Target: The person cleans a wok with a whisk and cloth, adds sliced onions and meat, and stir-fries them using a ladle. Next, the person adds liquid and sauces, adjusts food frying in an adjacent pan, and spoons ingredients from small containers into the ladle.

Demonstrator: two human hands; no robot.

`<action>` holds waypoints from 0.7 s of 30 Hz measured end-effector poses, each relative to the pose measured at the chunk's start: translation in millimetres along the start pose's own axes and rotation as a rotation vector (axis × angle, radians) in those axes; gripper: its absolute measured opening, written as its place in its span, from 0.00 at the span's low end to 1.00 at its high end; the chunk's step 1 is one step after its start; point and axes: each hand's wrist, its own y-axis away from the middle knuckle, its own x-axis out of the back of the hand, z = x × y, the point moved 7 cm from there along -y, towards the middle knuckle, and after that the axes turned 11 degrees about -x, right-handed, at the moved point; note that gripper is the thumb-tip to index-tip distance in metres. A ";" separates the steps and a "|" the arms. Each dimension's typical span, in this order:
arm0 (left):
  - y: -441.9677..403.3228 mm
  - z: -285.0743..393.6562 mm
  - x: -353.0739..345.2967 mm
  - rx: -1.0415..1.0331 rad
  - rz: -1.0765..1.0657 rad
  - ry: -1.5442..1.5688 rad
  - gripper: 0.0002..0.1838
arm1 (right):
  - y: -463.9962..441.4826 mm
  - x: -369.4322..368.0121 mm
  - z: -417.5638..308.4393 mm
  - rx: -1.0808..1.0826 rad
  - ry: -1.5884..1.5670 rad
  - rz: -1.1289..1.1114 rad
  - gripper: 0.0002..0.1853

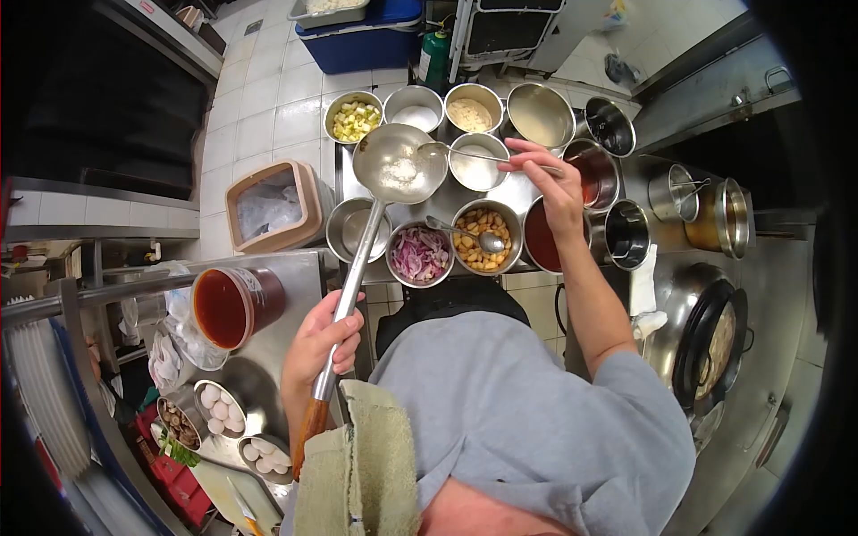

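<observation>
My left hand (323, 334) is wrapped round the long metal handle of a big ladle (375, 159), whose wood-ended grip runs down beside the towel. A little white powder or grains (399, 175) lies in the ladle's bowl. My right hand (552, 186) pinches the handle of a spoon (487, 157); the spoon's bowl is at the ladle's right rim. Below the spoon stands a metal pot of white contents (477, 170). Nearer me are pots of chopped red onion (420, 255) and brown, nut-sized pieces (483, 221), with another spoon (491, 242) resting in the latter.
Several more metal pots ring the counter, one with diced pale-green pieces (356, 120), one with red sauce (542, 234). At left stand a lined bin (239, 183), a tub of red sauce (223, 308) and a bowl of eggs (221, 408). A wok (666, 330) sits at right.
</observation>
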 end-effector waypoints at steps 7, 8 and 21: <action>26.6 -1.5 0.5 -0.013 0.060 0.058 0.23 | -44.0 63.9 19.3 -0.070 0.120 0.288 0.16; 31.1 -0.4 2.3 -0.055 0.111 0.048 0.23 | -61.1 73.8 37.6 -0.100 0.250 0.291 0.17; 25.8 2.5 -1.8 -0.227 0.345 -0.036 0.26 | -111.4 63.6 105.2 -0.112 0.489 0.390 0.17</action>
